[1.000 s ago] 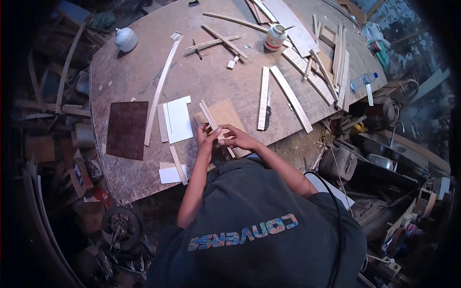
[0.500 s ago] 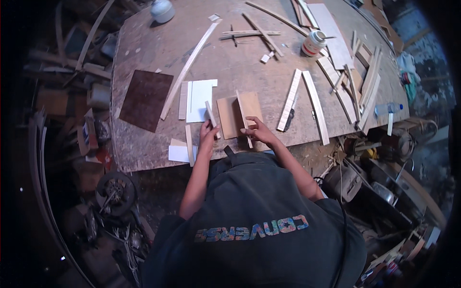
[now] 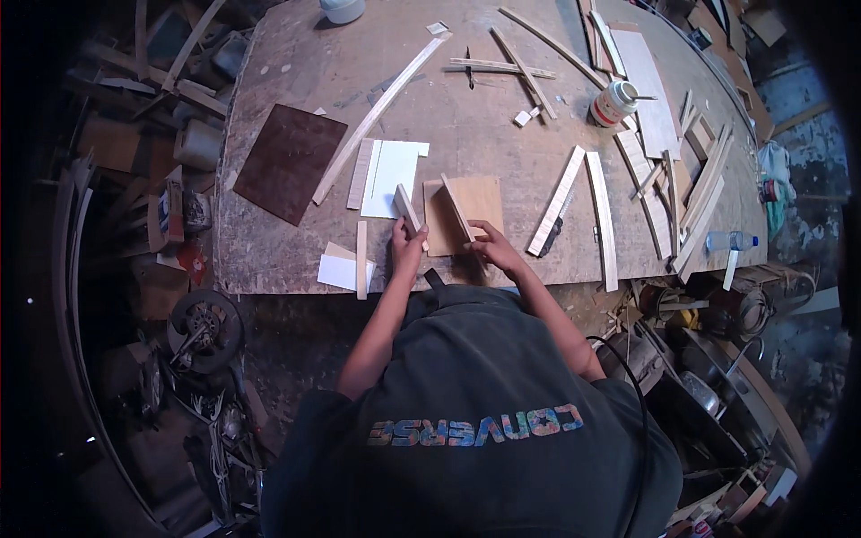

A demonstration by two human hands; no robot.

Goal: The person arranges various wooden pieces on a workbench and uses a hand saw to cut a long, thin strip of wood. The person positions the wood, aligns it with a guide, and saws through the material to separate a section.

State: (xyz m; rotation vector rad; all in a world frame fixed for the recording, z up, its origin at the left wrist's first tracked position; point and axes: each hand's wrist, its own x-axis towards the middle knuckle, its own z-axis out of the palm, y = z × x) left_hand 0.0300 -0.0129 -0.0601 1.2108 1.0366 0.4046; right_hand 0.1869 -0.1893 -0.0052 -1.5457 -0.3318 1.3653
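Note:
My left hand (image 3: 407,245) grips a short, thick pale wooden piece (image 3: 406,204), tilted with its far end up. My right hand (image 3: 491,244) has its fingers on a longer, thin wooden strip (image 3: 456,207) held on edge over the square tan plywood board (image 3: 487,201). To the left lie a white board (image 3: 387,176) with a narrow wood strip (image 3: 360,175) beside it, a dark brown panel (image 3: 289,160), and a loose strip (image 3: 362,260) over a small white card (image 3: 335,272). Two pale strips (image 3: 602,221) and a dark knife-like tool (image 3: 552,235) lie to the right.
The worktable (image 3: 260,67) holds scattered strips (image 3: 524,73), a jar (image 3: 613,106) with a stick, a white container (image 3: 341,9), a water bottle (image 3: 729,240) and stacked boards (image 3: 646,90). A wheel (image 3: 206,328) and clutter surround the table; a cable (image 3: 640,403) runs down my back.
The two wooden pieces that were held together between both hands are now apart, one in each hand, and the right one stands on edge over the tan board. The view has shifted.

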